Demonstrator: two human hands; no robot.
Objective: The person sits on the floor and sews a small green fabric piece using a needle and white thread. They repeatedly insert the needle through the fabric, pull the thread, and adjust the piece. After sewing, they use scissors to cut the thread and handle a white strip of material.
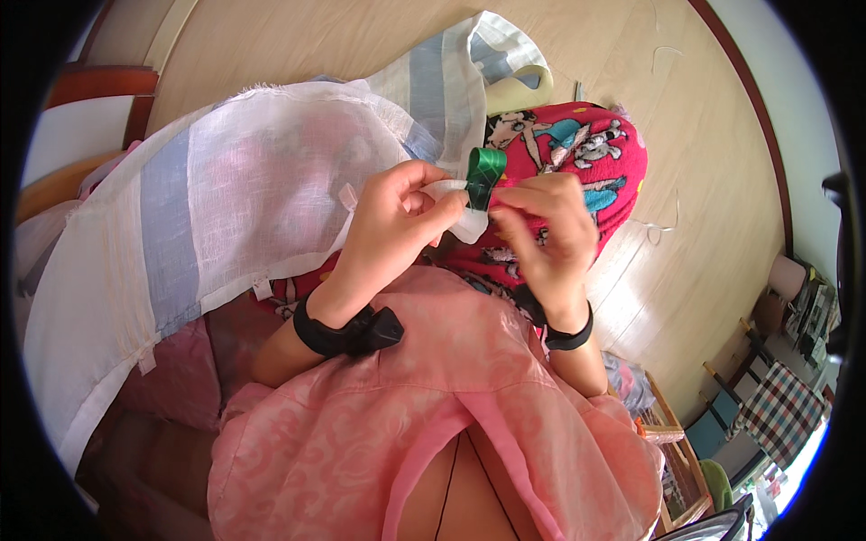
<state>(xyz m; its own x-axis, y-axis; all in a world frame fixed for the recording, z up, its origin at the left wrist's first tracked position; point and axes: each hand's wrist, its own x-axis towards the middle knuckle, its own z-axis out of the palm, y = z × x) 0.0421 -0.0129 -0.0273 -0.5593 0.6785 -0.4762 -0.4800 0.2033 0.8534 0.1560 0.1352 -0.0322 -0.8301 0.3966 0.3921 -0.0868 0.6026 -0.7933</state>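
My left hand (399,220) pinches a white fabric edge (468,228) between thumb and fingers. On that edge sits a folded loop of shiny green ribbon (486,169), standing upward beside my left thumb tip. Slightly blurred, my right hand (558,226) is just right of the ribbon, thumb and index finger close to it. Whether something thin is between those fingertips cannot be made out. A sheer white curtain-like cloth with blue-grey stripes (270,162) spreads over my lap to the left; small white loops (262,287) stick out from its edge.
A red patterned plush fabric (575,145) covers my knees. Beyond it, a pale yellow curved object (521,91) rests by the cloth on the wood floor (683,135). Loose white thread (659,226) lies on the floor. At lower right stands a wooden rack (683,466).
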